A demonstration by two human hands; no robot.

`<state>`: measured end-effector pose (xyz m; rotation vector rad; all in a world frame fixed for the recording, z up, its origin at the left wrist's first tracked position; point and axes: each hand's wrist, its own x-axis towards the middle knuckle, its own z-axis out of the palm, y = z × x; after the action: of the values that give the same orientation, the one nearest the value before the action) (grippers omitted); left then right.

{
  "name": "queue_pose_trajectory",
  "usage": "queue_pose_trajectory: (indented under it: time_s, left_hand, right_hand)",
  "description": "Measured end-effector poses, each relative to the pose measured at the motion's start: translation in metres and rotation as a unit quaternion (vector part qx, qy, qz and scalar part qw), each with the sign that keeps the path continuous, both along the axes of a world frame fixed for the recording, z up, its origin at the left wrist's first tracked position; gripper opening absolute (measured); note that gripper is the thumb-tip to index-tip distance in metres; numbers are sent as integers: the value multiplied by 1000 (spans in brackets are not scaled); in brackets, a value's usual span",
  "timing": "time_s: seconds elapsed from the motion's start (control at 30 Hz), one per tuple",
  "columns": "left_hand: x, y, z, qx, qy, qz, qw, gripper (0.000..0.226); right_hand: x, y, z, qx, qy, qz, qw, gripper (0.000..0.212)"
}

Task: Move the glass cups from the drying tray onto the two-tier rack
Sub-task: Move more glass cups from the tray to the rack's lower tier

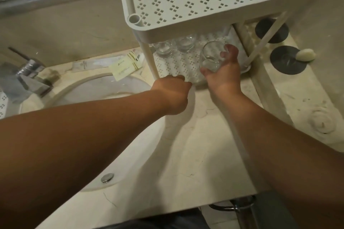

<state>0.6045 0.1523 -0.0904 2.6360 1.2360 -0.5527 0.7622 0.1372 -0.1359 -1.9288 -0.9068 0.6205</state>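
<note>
We note a white two-tier rack (pixel 219 29) in the upper right of the frame, standing on a pale marble counter (pixel 195 154); its perforated upper tier carries nothing that we can see; on its lower tier, just right of centre, the right hand (pixel 221 72) holds a glass cup (pixel 211 55), thumb at the cup's near base and fingers curled round its far side; the cup is tilted, and we cannot tell whether its base touches the tier. Two more glass cups (pixel 175 46) stand side by side further back on the same tier, partly under the upper shelf. The left hand (pixel 173 89) sits at centre frame against the tier's near edge, beside the rack's front post; its fingers are curled under, and we cannot tell whether they grip anything. At left we record a sink basin (pixel 104 89), a chrome tap (pixel 31 76) and a yellow sachet (pixel 126 68); at right, two dark round discs (pixel 286 59) and a soap bar (pixel 305 55).
</note>
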Motion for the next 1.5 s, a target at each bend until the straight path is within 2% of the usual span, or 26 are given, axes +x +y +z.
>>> queue_pose_trajectory:
  time_s: [0.3,0.63,0.97,1.1,1.2,1.33,1.43,1.5]
  left_hand:
    - [0,2,-2,-17,-1,0,1000,50]
    - [2,7,0,-30,-9,0,1000,47]
    - [1,2,0,-21,-13,-3,1000,45]
    - [1,2,1,-25,-10,-2,1000,46]
    - [1,2,1,-24,-13,-1,1000,46]
    - [1,1,0,-21,-17,1,1000,46]
    - [1,1,-1,-19,-17,1,1000,46]
    - [1,1,-1,-19,-14,3,1000,47]
  right_hand:
    - [2,14,-18,7,15,-11,1000,80]
    - [7,15,-12,-48,-102,14,994,80]
    - [8,15,-1,-105,-154,-13,982,84]
    - [9,18,1,-133,-192,6,972,84]
    - [9,22,2,-124,-179,10,976,83]
    - [7,27,-1,-65,-131,0,989,80]
    - [3,36,-2,-84,-125,-11,989,82]
    - [0,40,-1,-65,-87,-31,994,81]
